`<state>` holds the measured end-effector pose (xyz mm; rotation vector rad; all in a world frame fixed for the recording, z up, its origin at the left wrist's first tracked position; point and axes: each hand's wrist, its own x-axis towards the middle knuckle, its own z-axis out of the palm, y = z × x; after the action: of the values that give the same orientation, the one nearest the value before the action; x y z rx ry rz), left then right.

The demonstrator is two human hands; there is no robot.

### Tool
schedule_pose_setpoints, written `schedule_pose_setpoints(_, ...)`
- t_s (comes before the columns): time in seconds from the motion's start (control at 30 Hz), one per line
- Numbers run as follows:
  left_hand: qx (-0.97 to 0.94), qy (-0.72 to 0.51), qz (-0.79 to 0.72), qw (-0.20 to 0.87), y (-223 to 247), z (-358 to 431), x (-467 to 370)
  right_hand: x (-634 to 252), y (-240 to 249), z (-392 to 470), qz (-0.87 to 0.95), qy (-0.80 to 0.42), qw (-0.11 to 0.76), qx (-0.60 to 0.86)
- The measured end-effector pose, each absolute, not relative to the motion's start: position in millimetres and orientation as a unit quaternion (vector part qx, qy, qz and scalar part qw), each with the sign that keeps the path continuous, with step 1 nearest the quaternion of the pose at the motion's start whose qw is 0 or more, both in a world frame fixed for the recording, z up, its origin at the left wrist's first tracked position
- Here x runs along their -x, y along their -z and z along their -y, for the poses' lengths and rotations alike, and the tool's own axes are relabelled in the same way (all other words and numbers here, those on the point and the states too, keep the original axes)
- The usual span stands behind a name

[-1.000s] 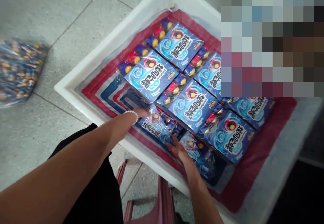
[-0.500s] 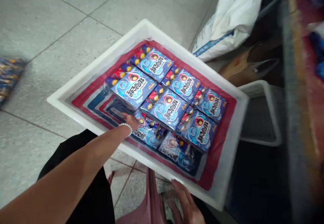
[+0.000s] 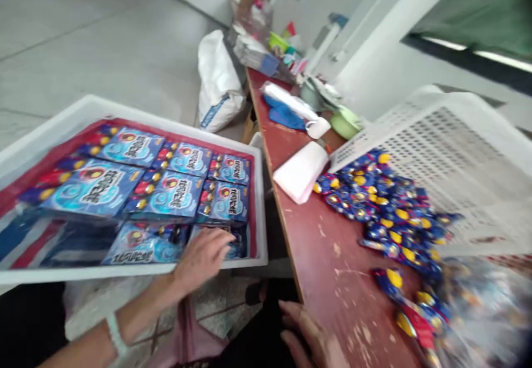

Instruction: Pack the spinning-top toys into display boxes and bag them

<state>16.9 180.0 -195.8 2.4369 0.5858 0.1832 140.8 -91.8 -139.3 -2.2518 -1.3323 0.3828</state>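
Note:
My left hand (image 3: 204, 254), with a pale beaded bracelet (image 3: 115, 335) on the wrist, hovers over the near right corner of a white plastic tray (image 3: 261, 207). Its fingers are loosely stretched out, and no item shows in them. Below it lies a blue candy packet (image 3: 145, 243), beside another that the hand partly covers. More blue packets (image 3: 100, 186), with red and blue wrapped sweets at their ends, lie in rows on the tray's striped lining. My right hand (image 3: 310, 332) is low by the table edge, fingers apart, holding nothing visible.
A worn red table (image 3: 316, 251) runs along the right. On it are loose blue-wrapped sweets (image 3: 390, 213), a white perforated basket (image 3: 465, 157) on its side, a pinkish-white stack (image 3: 301, 171) and a blurred clear bag (image 3: 486, 312). A white sack (image 3: 218, 80) stands on the floor.
My view has swung right, bringing the table and loose sweets into sight. My left hand has left the gap among the packets and moved right, above the tray's near corner.

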Motion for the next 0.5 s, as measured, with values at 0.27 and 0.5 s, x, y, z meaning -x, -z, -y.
schedule_pose_setpoints(0.27,-0.953,-0.163,-0.031,0.253,150.2,-25.1,-151.1,-200.4,78.4,213.7,0.347,-0.03,0.253,0.903)
schedule_pose_setpoints(0.5,-0.987,-0.085,-0.094,0.098,154.6,-6.4,-184.0,-220.9,42.1,358.8,0.163,0.153,0.108,0.969)
